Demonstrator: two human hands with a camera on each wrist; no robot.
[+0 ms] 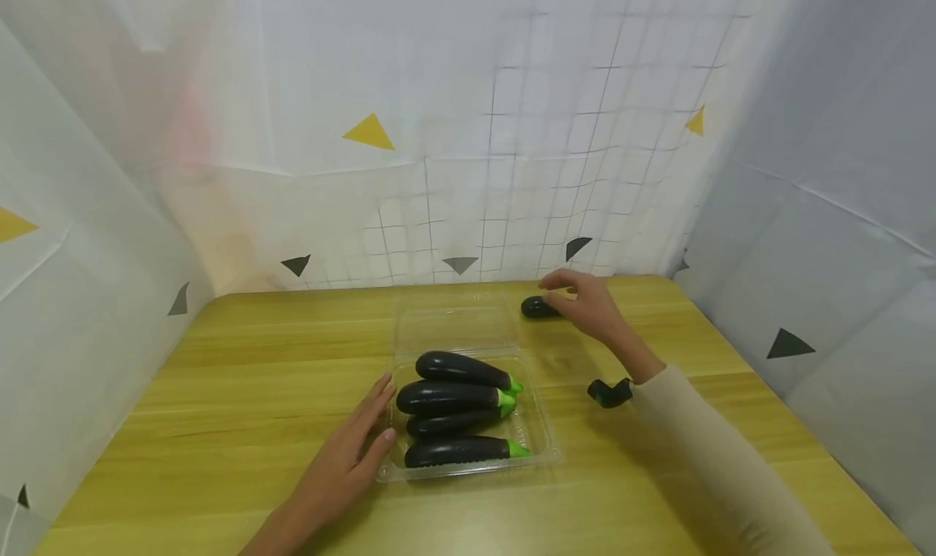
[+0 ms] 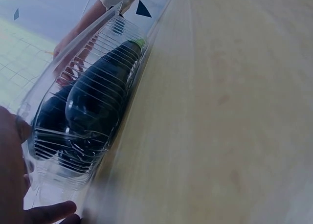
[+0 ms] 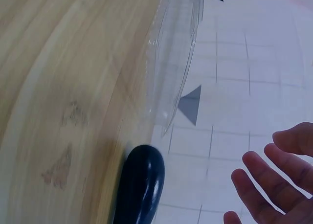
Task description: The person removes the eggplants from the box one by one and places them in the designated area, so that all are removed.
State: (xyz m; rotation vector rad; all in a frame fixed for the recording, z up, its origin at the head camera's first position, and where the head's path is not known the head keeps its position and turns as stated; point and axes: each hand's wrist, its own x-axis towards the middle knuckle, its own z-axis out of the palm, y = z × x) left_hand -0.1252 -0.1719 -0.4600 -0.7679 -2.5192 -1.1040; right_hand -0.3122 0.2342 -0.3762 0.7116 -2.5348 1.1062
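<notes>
A clear plastic clamshell box (image 1: 544,422) lies with its lid (image 1: 457,324) folded back. In its tray are several dark eggplants (image 1: 461,449) with green stem ends, also seen through the ribbed wall in the left wrist view. My left hand (image 1: 340,458) is at the box's left edge, fingers extended along the rim. At the back right of the table lies a single eggplant (image 1: 539,307), whose rounded end (image 3: 142,172) shows in the right wrist view. Beside and above it is my right hand (image 1: 585,304), its fingers loosely bent and apart from it, holding nothing.
A small bent black object (image 1: 609,393) sits on the wooden table (image 1: 219,393) near my right forearm; its kind is unclear. White sheets (image 1: 329,68) with grid lines and triangles enclose the table at the back and sides.
</notes>
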